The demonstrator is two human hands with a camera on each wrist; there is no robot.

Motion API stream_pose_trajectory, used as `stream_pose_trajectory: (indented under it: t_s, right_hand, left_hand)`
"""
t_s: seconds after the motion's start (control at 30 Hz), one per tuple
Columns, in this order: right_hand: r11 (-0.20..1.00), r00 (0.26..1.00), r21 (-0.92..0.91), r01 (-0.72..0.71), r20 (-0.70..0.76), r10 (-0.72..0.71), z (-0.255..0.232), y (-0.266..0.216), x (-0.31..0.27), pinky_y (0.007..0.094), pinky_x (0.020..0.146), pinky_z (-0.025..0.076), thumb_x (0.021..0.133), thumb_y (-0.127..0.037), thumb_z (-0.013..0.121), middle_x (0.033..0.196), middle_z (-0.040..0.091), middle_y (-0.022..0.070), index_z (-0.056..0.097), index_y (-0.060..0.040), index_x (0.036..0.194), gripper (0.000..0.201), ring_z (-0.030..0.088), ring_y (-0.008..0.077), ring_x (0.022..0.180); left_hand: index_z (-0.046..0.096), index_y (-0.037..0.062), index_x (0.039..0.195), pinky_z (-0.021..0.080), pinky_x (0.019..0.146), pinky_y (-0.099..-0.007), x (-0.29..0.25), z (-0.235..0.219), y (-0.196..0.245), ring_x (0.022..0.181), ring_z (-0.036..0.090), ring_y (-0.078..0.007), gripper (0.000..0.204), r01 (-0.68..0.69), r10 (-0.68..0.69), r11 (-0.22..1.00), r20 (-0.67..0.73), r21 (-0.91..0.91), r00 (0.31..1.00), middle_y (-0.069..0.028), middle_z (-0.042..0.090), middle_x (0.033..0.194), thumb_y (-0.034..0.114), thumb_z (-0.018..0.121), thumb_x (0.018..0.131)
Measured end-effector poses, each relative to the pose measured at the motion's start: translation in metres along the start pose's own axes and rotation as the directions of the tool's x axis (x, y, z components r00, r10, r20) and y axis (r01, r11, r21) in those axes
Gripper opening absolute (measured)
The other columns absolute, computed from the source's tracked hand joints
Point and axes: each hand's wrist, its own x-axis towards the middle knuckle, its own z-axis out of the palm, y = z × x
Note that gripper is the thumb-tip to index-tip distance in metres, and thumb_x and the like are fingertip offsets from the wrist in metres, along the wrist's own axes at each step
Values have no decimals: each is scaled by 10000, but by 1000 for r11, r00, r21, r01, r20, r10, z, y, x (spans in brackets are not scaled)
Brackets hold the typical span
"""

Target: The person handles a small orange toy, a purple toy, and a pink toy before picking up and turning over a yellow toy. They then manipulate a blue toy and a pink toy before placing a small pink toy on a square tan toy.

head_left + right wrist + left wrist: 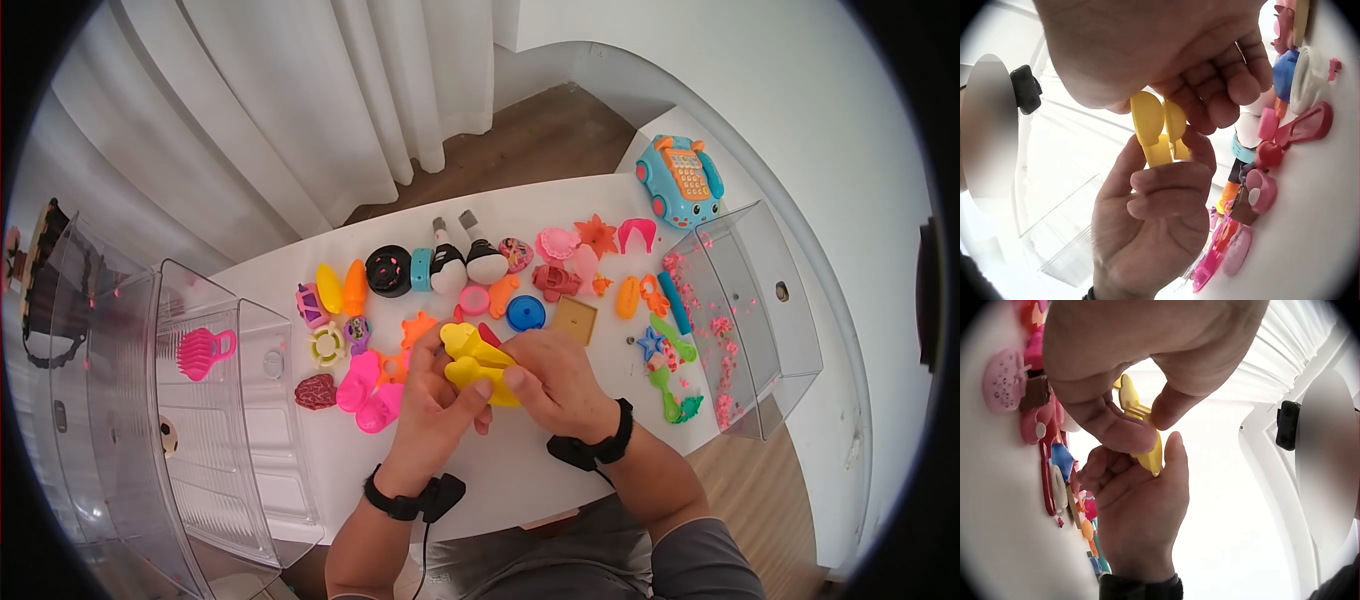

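Both hands hold a yellow plastic toy [478, 364] above the white table [520, 470], near its front edge. My left hand [438, 392] grips its left side, thumb on the lower lobe. My right hand [548, 380] pinches the right end with fingers curled. The left wrist view shows the yellow toy [1141, 428] pinched between thumb and fingers of both hands. In the right wrist view the yellow toy [1155, 128] has rounded paddle-like lobes, with the left hand [1154, 219] under it and the right hand [1172, 56] above.
Many small colourful toys lie across the table: pink moulds [368, 392], a black wheel [388, 270], a blue cap [525, 313], a tan square [574, 320]. Clear plastic bins stand at the left [200, 400] and right [745, 310]. A blue toy phone [680, 180] sits far right.
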Motion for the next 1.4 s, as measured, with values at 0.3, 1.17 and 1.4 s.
stream_pose_trajectory:
  t_s: [0.3, 1.17, 1.4]
  right_hand:
    - [1000, 1000, 3, -24, -15, 24, 5, 4, -2, 441, 661, 470, 1017, -306, 635, 781, 625, 138, 670, -31, 995, 279, 618, 351, 719]
    - [998, 995, -59, -4, -96, -1, 10, -1, 0, 427, 680, 520, 953, -112, 652, 801, 678, 129, 707, -34, 991, 103, 676, 338, 747]
    - [986, 993, 127, -111, -26, 115, 12, -4, -4, 382, 681, 517, 1014, -130, 601, 868, 674, 143, 654, -33, 1107, 144, 663, 312, 748]
  left_hand:
    - [444, 54, 1390, 567, 579, -265, -1, -1, -7, 696, 661, -120, 419, 34, -34, 999, -25, -29, 999, -87, 645, 1114, 197, 654, 1057]
    - [547, 75, 1183, 462, 513, -217, -2, -1, -7, 611, 620, -95, 295, -45, 45, 999, -109, -1, 993, -49, 663, 914, 361, 536, 1115]
    - [548, 55, 1234, 518, 612, -214, -2, -5, -3, 759, 661, -103, 313, 0, 4, 999, -104, 36, 995, -54, 657, 1060, 204, 720, 1018]
